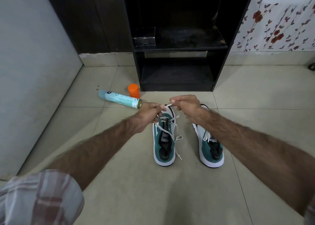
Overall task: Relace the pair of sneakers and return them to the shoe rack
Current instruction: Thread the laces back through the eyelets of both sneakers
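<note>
Both sneakers stand on the floor before the shoe rack (177,47), the left sneaker (164,139) half-laced, its lace (167,105) pinched by left hand (148,113) and right hand (185,103) fingers, racking undone

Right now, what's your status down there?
Left hand and right hand both pinching the lace over the left sneaker. Right sneaker beside it. Shoe rack ahead, path open.

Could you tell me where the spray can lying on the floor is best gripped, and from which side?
Grip the spray can round its middle, coming from above. It lies on its side, so the round body faces up; the orange cap stands just behind it, crowding that side.
</note>
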